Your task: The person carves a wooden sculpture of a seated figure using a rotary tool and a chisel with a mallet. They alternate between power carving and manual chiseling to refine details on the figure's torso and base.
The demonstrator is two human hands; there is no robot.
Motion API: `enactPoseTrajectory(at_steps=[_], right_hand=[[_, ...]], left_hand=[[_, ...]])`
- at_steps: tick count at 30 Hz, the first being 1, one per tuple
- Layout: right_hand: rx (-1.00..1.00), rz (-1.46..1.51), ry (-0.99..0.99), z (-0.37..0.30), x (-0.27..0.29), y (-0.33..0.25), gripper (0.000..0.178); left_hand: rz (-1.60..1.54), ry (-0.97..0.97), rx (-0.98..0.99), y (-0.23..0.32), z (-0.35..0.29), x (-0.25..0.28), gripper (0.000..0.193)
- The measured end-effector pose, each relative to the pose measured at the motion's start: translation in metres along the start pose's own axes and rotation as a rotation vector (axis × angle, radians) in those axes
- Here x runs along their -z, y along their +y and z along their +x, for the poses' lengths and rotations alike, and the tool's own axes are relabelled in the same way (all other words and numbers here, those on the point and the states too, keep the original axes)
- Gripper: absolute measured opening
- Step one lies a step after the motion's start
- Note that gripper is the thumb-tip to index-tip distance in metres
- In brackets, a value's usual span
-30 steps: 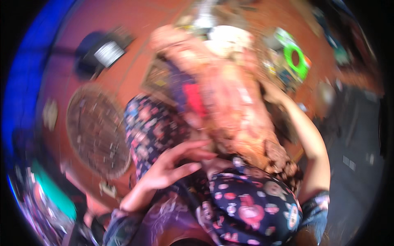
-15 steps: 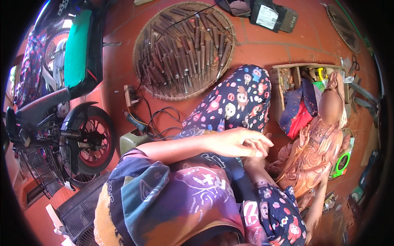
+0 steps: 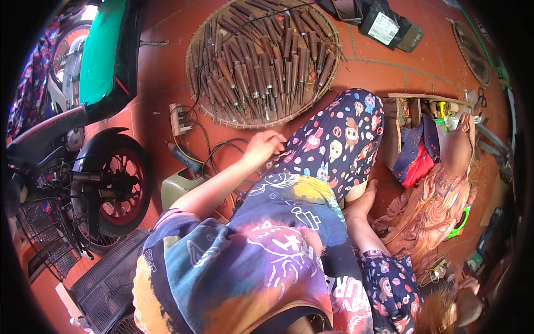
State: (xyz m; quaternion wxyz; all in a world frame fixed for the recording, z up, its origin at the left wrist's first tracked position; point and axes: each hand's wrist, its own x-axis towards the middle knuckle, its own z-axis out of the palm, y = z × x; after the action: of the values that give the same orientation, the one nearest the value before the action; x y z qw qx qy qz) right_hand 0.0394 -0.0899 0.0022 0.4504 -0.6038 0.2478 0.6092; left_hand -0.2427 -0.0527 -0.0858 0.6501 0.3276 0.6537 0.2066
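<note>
My left hand (image 3: pixel 263 148) is over my left thigh, beside the patterned trousers (image 3: pixel 334 146). Its fingers are loosely bent and apart, and I see nothing in them. Whether the fingertips touch the cloth I cannot tell. At the lower right edge part of my right hand (image 3: pixel 466 289) shows dimly, below a carved wooden statue (image 3: pixel 425 214); its fingers are too unclear to read. The reddish-brown statue leans on my right, with flowing carved folds. My bare foot (image 3: pixel 362 200) lies between it and my knee.
A round woven tray (image 3: pixel 194 89) full of wooden-handled carving tools (image 3: pixel 258 75) lies ahead. A wooden box (image 3: pixel 392 131) holds a dark and red cloth (image 3: pixel 414 153). Cables and a power strip (image 3: pixel 179 119) lie left, near a green container (image 3: pixel 179 192) and a motorbike (image 3: pixel 119 183).
My left hand has left my foot and moved left and forward to my thigh. My right arm has drawn back from the statue toward the lower edge. The view has shifted slightly.
</note>
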Motion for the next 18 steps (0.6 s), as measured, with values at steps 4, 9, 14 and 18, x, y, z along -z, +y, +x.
enactPoseTrajectory(at_steps=[4,9,14,18], right_hand=[[-0.036,-0.037,-0.003,-0.009,-0.007,0.002,0.061],[-0.073,-0.091,0.049,-0.011,-0.006,0.007,0.064],[-0.131,-0.065,0.023,-0.019,-0.014,0.009,0.066],[-0.123,-0.052,-0.045,-0.016,-0.009,0.012,0.068]], left_hand=[[0.185,0.074,0.078,-0.01,0.004,0.015,0.024],[0.362,0.035,-0.045,-0.023,0.007,0.017,0.027],[0.381,0.013,-0.168,-0.019,0.006,-0.003,0.027],[0.484,-0.002,-0.159,-0.016,0.008,-0.017,0.028]])
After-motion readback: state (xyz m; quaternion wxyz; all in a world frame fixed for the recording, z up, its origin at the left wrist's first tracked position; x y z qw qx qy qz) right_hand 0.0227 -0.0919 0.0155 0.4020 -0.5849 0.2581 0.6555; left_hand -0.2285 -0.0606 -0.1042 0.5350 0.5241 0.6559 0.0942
